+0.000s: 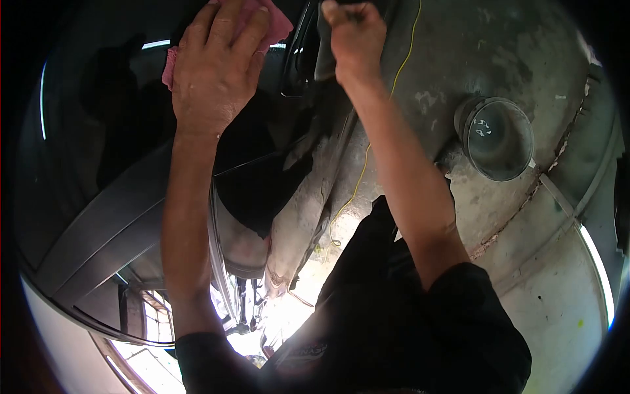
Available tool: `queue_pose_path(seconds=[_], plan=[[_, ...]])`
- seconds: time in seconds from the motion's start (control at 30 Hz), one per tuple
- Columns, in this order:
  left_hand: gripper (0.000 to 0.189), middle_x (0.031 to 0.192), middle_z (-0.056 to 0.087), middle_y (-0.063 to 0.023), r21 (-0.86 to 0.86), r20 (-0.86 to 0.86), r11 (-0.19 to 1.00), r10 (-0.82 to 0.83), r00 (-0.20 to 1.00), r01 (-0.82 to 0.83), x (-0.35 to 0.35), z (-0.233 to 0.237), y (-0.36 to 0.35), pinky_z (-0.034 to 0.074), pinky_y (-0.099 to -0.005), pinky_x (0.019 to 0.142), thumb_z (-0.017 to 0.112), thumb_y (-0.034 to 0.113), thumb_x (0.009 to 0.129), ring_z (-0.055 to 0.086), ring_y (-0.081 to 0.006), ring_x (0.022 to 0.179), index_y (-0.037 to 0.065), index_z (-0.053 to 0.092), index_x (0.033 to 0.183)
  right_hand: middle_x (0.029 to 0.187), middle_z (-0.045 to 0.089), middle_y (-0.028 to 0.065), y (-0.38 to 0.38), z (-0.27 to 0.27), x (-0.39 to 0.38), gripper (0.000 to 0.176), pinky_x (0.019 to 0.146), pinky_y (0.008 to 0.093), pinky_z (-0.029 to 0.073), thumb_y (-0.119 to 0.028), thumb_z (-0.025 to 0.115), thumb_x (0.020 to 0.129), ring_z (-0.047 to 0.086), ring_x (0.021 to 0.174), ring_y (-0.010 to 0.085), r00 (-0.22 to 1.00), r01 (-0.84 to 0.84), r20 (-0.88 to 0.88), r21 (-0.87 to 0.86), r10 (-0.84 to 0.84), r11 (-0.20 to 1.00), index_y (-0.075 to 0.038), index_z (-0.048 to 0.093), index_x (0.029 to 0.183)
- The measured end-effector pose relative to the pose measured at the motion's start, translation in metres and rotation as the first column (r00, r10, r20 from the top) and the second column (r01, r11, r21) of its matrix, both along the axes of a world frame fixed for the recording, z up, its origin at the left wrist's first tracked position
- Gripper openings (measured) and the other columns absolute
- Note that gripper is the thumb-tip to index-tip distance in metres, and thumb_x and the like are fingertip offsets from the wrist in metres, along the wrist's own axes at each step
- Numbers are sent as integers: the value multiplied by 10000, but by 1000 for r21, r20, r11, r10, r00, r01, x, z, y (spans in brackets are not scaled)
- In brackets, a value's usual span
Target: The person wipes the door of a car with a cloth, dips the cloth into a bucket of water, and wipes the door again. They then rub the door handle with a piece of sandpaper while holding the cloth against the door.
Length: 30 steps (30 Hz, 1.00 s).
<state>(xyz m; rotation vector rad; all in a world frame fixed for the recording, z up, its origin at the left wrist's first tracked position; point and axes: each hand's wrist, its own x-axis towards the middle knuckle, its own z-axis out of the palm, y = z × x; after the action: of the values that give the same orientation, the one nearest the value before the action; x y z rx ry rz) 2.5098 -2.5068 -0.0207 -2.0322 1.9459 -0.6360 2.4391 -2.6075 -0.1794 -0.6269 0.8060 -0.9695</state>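
Observation:
My left hand (213, 75) lies over a pink cloth (279, 26), pressing it against the glossy black car body (131, 118). The cloth shows on both sides of the fingers. My right hand (357, 36) is closed near the top of the view, to the right of the car's side. Beside its fingers hangs a dark grey flat piece (325, 56), which seems to be in its grip; what kind of thing it is I cannot make out. A black door handle (298, 62) sits between the two hands.
A dark bucket (502, 139) with liquid in it stands on the stained concrete floor (485, 223) to the right. A yellow cord (363, 172) runs along the floor beside the car. Bright light comes in at the bottom, near a window (156, 322).

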Motion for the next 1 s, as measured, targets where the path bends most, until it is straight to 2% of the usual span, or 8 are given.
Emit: queue_pose_path(seconds=[0.07, 0.17, 0.33, 0.4, 0.5, 0.63, 0.9, 1.0], plan=[[520, 1413, 565, -90, 0, -3, 1000, 6, 1000, -6, -2, 0, 0, 529, -456, 997, 794, 168, 815, 570, -356, 1245, 195, 641, 1311, 762, 663, 58, -10, -19, 13, 199, 743, 313, 501, -122, 780, 867, 614, 750, 132, 994, 39, 107, -77, -31, 996, -22, 616, 815], [531, 1415, 563, -93, 1, 6, 1000, 28, 1000, -28, -6, 2, -4, 528, -456, 1001, 797, 166, 809, 570, -356, 1245, 195, 638, 1314, 756, 672, 63, 30, -11, -13, 210, 741, 330, 508, -147, 769, 874, 621, 741, 148, 988, -68, -144, -44, 61, 997, -20, 611, 821], [530, 1409, 569, -90, 12, 3, 999, 40, 999, -40, -10, 4, -4, 526, -449, 1006, 799, 168, 798, 567, -351, 1248, 191, 643, 1304, 750, 680, 100, -14, -2, 1, 232, 731, 345, 521, -160, 801, 833, 640, 713, 177, 982, -25, -189, -131, 0, 991, 1, 634, 847], [532, 1409, 571, -84, -4, 1, 999, 42, 999, -42, -10, 4, -3, 522, -446, 1012, 799, 158, 789, 566, -345, 1249, 192, 648, 1298, 779, 680, 79, -20, -3, 6, 183, 698, 348, 496, -177, 700, 922, 614, 703, 172, 995, -73, -72, -135, 63, 988, -14, 667, 848], [552, 1409, 572, -77, -19, -23, 999, 33, 999, -34, -11, 4, -4, 520, -439, 1018, 805, 143, 767, 564, -337, 1249, 196, 651, 1294, 790, 658, 11, -15, 15, -7, 207, 690, 259, 491, -117, 833, 830, 587, 731, 85, 998, -22, -61, 54, 25, 998, -13, 656, 854], [478, 1398, 566, -162, 14, -67, 999, 42, 997, -41, -10, 12, -3, 465, -466, 1066, 749, 156, 795, 527, -386, 1288, 111, 657, 1261, 753, 700, 62, 19, 17, -20, 234, 695, 313, 530, -175, 834, 807, 634, 694, 147, 967, -196, -199, -175, 160, 965, 4, 686, 835], [421, 1345, 592, -187, -45, -103, 999, -14, 995, 9, 1, 9, 3, 488, -456, 1030, 709, 165, 798, 549, -389, 1260, 60, 671, 1203, 723, 654, 25, 11, 28, -4, 208, 645, 250, 487, -120, 814, 820, 577, 671, 74, 993, -117, 17, -19, 117, 993, 11, 653, 802], [416, 1347, 587, -182, -41, -101, 999, -22, 995, 18, 5, 10, 4, 482, -456, 1032, 699, 176, 809, 543, -383, 1268, 58, 660, 1207, 723, 649, 22, 35, 22, -13, 196, 648, 244, 484, -110, 813, 817, 578, 677, 72, 990, -129, -66, -87, 124, 988, 1, 653, 797]])
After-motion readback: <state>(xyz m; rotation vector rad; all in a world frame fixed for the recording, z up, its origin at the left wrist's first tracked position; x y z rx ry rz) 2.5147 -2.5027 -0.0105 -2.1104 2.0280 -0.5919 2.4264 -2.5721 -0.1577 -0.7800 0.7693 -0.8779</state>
